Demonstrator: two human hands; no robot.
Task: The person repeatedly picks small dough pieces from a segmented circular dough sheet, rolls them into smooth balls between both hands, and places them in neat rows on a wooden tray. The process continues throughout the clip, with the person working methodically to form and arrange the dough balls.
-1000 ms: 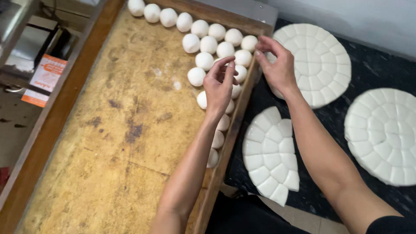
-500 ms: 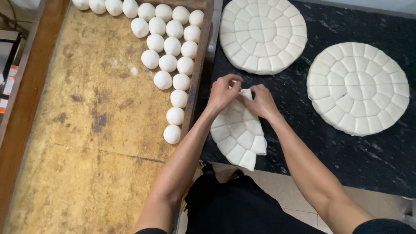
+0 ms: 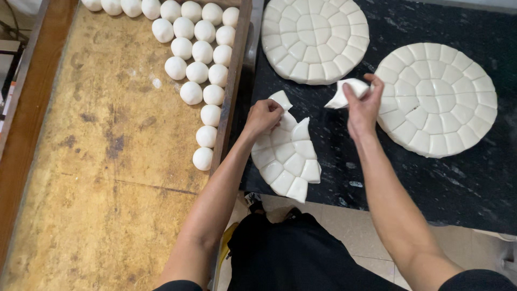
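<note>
Two bare hands work over a black worktop (image 3: 458,188) beside a wooden tray (image 3: 97,178). At far left, white dough balls (image 3: 200,73) sit in rows in the tray's upper right corner. Just right of the tray edge, the left hand (image 3: 264,116) curls closed over the top of a partly used scored dough disc (image 3: 285,159), pinching a wedge there. Further right, the right hand (image 3: 363,105) pinches a torn-off dough wedge (image 3: 344,92), held clear of the partial disc. One whole scored disc (image 3: 315,37) lies above between the hands; another whole disc (image 3: 439,97) lies touching the right hand's far side.
</note>
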